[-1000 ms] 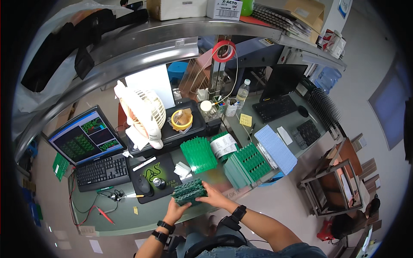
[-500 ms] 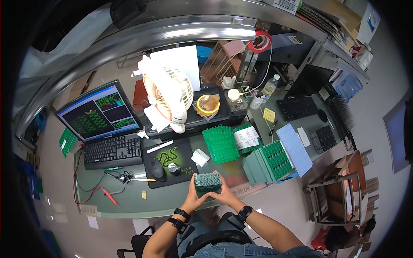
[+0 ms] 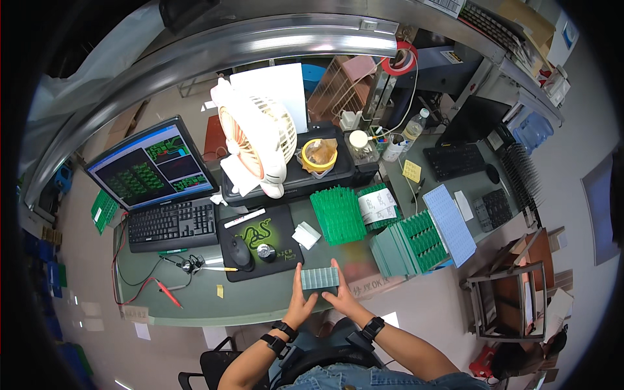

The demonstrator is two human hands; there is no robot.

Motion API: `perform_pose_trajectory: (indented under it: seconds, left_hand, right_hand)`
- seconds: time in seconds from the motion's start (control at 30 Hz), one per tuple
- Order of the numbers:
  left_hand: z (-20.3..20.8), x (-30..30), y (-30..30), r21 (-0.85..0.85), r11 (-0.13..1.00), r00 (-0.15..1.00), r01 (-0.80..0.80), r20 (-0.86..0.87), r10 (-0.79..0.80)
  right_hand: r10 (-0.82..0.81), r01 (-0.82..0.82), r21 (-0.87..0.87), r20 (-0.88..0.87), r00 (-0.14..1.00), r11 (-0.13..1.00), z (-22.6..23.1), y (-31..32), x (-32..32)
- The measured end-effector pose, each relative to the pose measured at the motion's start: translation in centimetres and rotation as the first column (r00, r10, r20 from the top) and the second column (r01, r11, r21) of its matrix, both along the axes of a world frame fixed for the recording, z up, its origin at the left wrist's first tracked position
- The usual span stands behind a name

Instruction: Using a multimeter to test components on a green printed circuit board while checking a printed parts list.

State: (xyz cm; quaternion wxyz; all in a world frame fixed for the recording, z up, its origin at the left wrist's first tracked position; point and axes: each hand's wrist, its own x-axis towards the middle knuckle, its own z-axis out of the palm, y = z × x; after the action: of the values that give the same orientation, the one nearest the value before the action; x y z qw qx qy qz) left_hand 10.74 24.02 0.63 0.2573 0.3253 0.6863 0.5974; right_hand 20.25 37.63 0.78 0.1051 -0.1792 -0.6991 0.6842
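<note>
My left hand (image 3: 300,300) and my right hand (image 3: 342,298) together hold a small flat grey-green panel of circuit boards (image 3: 319,278) just above the front part of the desk (image 3: 195,305). The left hand grips its left end and the right hand its right end and underside. Both wrists wear dark bands. The panel sits right of a black mouse pad (image 3: 260,242) and in front of a green ribbed rack (image 3: 337,214). A green tray of upright boards (image 3: 411,242) stands to the right of my hands.
A black mouse (image 3: 240,252), black keyboard (image 3: 171,224) and monitor (image 3: 151,166) are at the left. A white fan (image 3: 252,139) stands on a black box behind. A pale blue panel (image 3: 450,224), second keyboard (image 3: 454,160), bottle (image 3: 415,129) and metal stand (image 3: 507,304) are at the right.
The view shifted left and up over the desk. The board panel went from tilted and dark green-looking to held flatter with its pale face up, still between both hands.
</note>
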Motion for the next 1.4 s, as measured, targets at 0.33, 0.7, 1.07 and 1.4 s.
perform_pose_trajectory:
  seconds: [0.33,0.7,1.07,1.4]
  left_hand:
    - [0.2,0.8,-0.3,-0.037,0.998,0.998,-0.052,-0.036,0.051]
    - [4.3,-2.3,-2.0,-0.067,0.994,0.996,0.091,0.001,-0.091]
    - [23.5,0.1,13.2,0.074,0.953,0.720,0.295,0.639,-0.272]
    - [21.2,3.0,21.7,-0.002,0.967,0.683,0.256,0.708,-0.180]
  right_hand:
    - [0.031,-0.027,0.216,-0.015,0.999,0.976,0.4,0.0,0.6]
    - [0.060,-0.121,0.367,0.173,0.983,0.922,6.4,2.8,2.2]
    - [-0.202,0.145,0.389,0.110,0.973,0.910,23.6,16.3,6.3]
    - [-0.250,0.058,0.485,0.342,0.906,0.873,20.5,24.6,7.4]
